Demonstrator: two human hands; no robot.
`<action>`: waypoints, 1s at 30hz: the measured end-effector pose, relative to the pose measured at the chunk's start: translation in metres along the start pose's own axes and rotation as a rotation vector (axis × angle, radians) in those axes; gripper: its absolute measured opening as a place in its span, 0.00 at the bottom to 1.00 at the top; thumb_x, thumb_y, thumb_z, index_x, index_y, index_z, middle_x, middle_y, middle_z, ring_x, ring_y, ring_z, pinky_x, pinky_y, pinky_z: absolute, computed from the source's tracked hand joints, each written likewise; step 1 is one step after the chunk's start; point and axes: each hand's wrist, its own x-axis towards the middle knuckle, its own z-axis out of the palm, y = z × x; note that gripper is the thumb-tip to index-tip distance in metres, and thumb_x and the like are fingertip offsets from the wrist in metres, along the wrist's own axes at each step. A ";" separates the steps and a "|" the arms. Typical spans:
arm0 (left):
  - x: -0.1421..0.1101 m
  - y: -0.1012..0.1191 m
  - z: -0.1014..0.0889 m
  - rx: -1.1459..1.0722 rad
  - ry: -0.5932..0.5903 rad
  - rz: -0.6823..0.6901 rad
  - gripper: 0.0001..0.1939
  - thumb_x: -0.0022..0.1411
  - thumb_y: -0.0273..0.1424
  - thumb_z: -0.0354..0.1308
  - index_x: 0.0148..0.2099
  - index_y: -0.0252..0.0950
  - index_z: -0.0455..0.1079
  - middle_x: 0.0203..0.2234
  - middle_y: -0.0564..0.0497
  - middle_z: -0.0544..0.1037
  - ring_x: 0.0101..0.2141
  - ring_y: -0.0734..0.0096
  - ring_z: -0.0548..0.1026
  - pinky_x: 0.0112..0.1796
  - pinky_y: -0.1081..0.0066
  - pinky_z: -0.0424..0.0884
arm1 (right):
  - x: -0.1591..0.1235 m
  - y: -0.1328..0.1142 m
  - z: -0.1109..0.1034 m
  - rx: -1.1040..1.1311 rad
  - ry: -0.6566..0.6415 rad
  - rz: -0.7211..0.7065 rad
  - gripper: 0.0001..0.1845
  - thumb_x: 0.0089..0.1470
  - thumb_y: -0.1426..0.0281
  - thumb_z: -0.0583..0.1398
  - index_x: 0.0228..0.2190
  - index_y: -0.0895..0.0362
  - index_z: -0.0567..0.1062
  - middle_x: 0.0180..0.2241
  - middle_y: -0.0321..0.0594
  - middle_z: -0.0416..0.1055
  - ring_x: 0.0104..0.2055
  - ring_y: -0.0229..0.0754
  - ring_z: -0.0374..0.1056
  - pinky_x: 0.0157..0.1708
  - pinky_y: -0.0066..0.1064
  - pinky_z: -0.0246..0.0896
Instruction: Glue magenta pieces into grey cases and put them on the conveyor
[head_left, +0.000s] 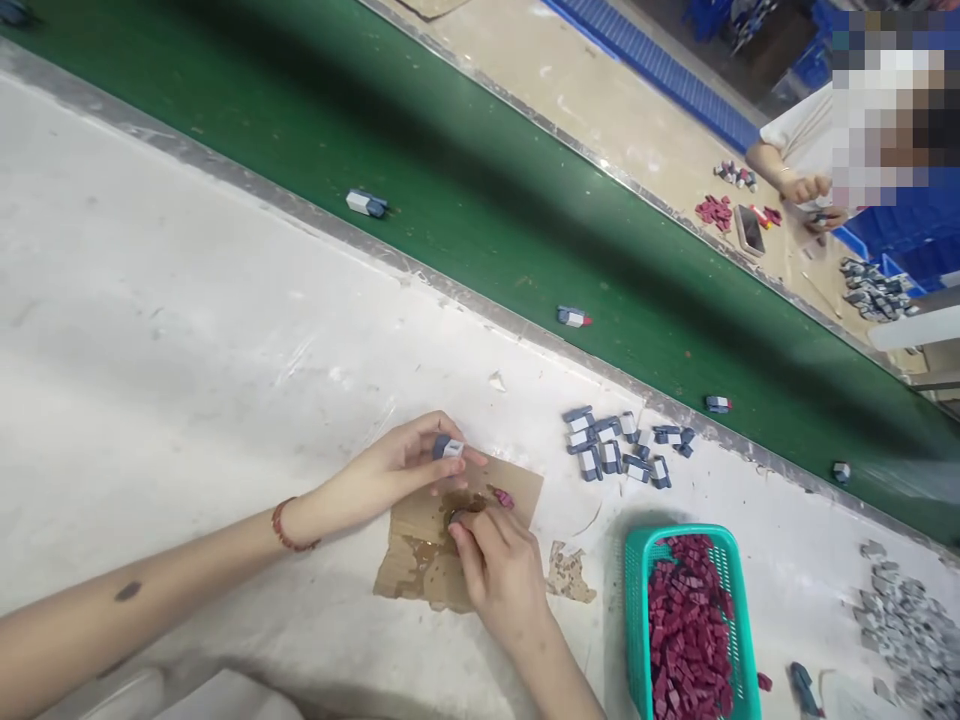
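Note:
My left hand (401, 465) grips a small blue-and-white plastic part (450, 447) between thumb and fingers, just above a piece of brown cardboard (517, 480). Low over the cardboard, my right hand (504, 570) is closed in a pinch at a wet, dark brown patch (465, 500). A bit of something dark shows at its fingertips, too hidden to name. Beside the right knuckles, a small dark red plastic piece (502, 496) lies on the cardboard.
Several blue-and-white parts (611, 458) lie right of the cardboard. A green basket (636, 600) holds dark red pieces; grey pieces (900, 620) lie farther right. Parts sit spaced along a green conveyor belt (465, 230). Across it, a person's hands (806, 190) are over another table.

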 end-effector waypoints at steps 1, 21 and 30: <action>-0.004 -0.001 0.001 0.029 0.031 0.003 0.15 0.61 0.42 0.59 0.39 0.37 0.63 0.38 0.44 0.79 0.34 0.64 0.77 0.32 0.69 0.72 | 0.000 0.000 0.002 -0.057 0.016 -0.047 0.19 0.67 0.71 0.47 0.27 0.57 0.71 0.23 0.39 0.69 0.25 0.39 0.64 0.25 0.29 0.58; -0.024 -0.026 0.010 0.510 0.096 0.249 0.09 0.67 0.35 0.49 0.47 0.38 0.61 0.40 0.45 0.74 0.37 0.63 0.75 0.36 0.68 0.73 | -0.001 0.014 -0.010 0.510 0.048 0.347 0.11 0.60 0.66 0.58 0.29 0.55 0.77 0.25 0.37 0.74 0.27 0.39 0.70 0.28 0.28 0.63; -0.022 -0.036 0.004 0.830 -0.111 0.422 0.21 0.72 0.40 0.39 0.55 0.35 0.66 0.42 0.41 0.77 0.40 0.60 0.76 0.39 0.67 0.73 | 0.002 0.009 -0.005 0.873 0.224 0.491 0.14 0.53 0.57 0.64 0.28 0.55 0.74 0.23 0.35 0.71 0.23 0.37 0.66 0.23 0.28 0.63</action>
